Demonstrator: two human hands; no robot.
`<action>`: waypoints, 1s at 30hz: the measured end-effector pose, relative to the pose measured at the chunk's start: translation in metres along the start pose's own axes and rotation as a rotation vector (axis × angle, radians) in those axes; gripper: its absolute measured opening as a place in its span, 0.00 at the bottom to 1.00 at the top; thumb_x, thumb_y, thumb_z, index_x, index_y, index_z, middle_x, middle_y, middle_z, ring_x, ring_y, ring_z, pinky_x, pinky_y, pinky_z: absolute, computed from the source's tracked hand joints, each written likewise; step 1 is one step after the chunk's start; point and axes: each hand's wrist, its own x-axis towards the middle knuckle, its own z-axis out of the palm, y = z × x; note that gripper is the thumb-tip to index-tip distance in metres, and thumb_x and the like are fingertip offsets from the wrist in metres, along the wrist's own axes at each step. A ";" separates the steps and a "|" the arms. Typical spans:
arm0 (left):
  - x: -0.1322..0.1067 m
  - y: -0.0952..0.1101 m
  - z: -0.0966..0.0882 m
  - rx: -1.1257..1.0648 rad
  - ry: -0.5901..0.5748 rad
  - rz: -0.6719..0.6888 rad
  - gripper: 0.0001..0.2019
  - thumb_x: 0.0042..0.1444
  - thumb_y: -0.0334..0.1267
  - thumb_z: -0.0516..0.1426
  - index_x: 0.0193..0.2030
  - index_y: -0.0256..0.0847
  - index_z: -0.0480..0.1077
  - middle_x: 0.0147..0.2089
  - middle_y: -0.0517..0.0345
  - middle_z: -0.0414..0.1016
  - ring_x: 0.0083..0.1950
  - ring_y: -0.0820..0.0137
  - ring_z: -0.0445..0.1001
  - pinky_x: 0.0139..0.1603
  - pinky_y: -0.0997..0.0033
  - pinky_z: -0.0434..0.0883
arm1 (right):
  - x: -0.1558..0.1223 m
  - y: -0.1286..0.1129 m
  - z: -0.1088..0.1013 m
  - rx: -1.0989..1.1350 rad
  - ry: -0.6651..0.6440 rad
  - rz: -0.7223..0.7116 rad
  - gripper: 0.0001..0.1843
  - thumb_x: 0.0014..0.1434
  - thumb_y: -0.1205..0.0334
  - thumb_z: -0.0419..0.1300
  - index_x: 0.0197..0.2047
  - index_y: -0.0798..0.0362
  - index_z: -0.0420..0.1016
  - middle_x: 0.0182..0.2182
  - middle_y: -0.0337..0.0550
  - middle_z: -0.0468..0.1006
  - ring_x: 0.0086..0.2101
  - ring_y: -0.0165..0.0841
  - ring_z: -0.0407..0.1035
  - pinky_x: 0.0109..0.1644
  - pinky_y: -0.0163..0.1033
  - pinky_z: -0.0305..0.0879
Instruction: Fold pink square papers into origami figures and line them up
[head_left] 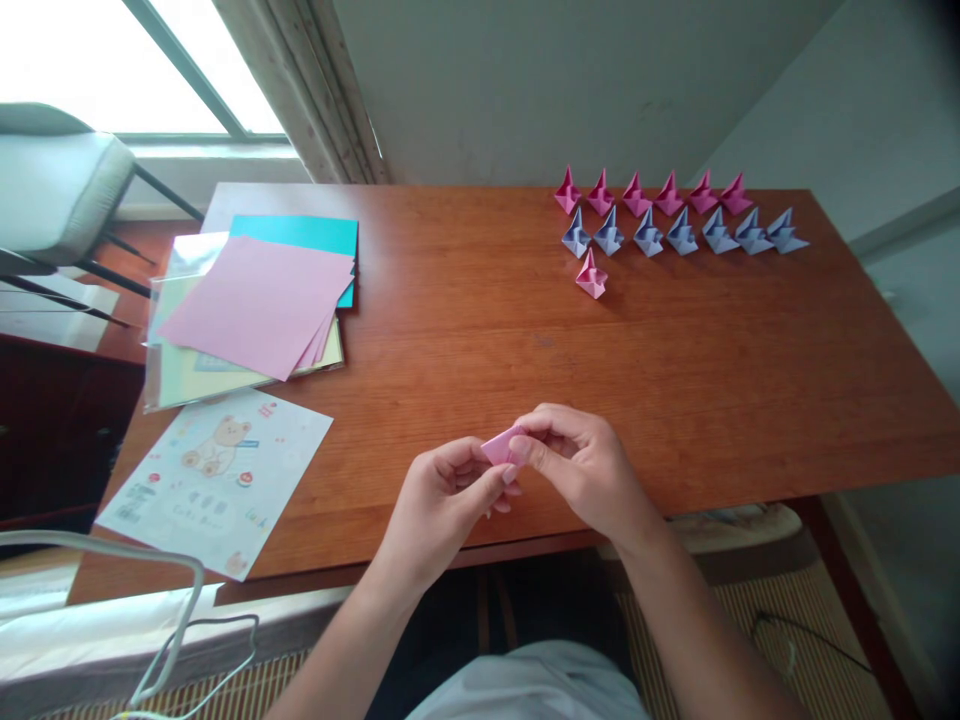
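The left hand (446, 495) and right hand (589, 465) are pinching a folded pink paper (500, 446) above the near edge of the table (450, 350), apparently shaping a fold; the next move is probably calling for steady creasing.

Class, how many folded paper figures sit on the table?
14: six dark pink figures in the back row, seven pale blue figures in the next, one light pink figure in front, leftward. None looks hidden.

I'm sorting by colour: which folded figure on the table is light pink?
The lone light pink figure, nearest the right hand; the six back-row figures are deep pink, the seven middle-row figures bluish.
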 end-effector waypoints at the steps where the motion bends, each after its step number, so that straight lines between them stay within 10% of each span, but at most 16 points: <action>1: 0.000 0.000 0.000 0.009 0.003 -0.001 0.15 0.52 0.46 0.69 0.29 0.35 0.75 0.28 0.55 0.81 0.27 0.75 0.75 0.28 0.78 0.71 | 0.000 0.000 0.000 0.002 0.003 -0.002 0.06 0.64 0.59 0.64 0.37 0.51 0.81 0.33 0.39 0.80 0.34 0.32 0.73 0.36 0.37 0.67; 15: 0.002 0.006 -0.004 0.081 -0.110 0.009 0.16 0.56 0.49 0.66 0.31 0.35 0.76 0.28 0.56 0.78 0.29 0.74 0.74 0.30 0.78 0.71 | 0.010 -0.009 -0.002 -0.176 -0.035 -0.114 0.09 0.63 0.63 0.63 0.32 0.51 0.81 0.25 0.36 0.77 0.27 0.29 0.68 0.30 0.35 0.60; 30: 0.003 0.007 -0.007 0.162 0.082 0.112 0.16 0.54 0.49 0.67 0.29 0.37 0.75 0.25 0.59 0.75 0.25 0.74 0.71 0.25 0.78 0.68 | 0.009 -0.009 0.005 -0.174 -0.024 -0.100 0.07 0.65 0.62 0.62 0.39 0.48 0.83 0.34 0.37 0.84 0.32 0.31 0.74 0.32 0.35 0.64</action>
